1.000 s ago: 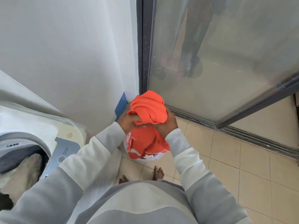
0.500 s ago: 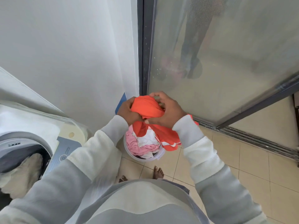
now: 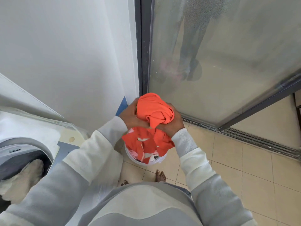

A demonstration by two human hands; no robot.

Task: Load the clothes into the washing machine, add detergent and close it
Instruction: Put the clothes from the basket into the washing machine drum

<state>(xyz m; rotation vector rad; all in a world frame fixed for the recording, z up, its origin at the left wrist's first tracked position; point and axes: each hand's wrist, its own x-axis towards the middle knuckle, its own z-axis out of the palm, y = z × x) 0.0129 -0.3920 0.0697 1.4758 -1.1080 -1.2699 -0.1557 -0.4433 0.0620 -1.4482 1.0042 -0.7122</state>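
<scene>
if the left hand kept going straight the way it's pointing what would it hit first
The orange garment, which the left hand grips together with the right hand. Past that bundle, the line seems to lead to the frosted glass door, though depth is hard to judge.

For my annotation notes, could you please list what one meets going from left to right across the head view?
washing machine → left hand → orange garment → right hand → sliding door track
</scene>
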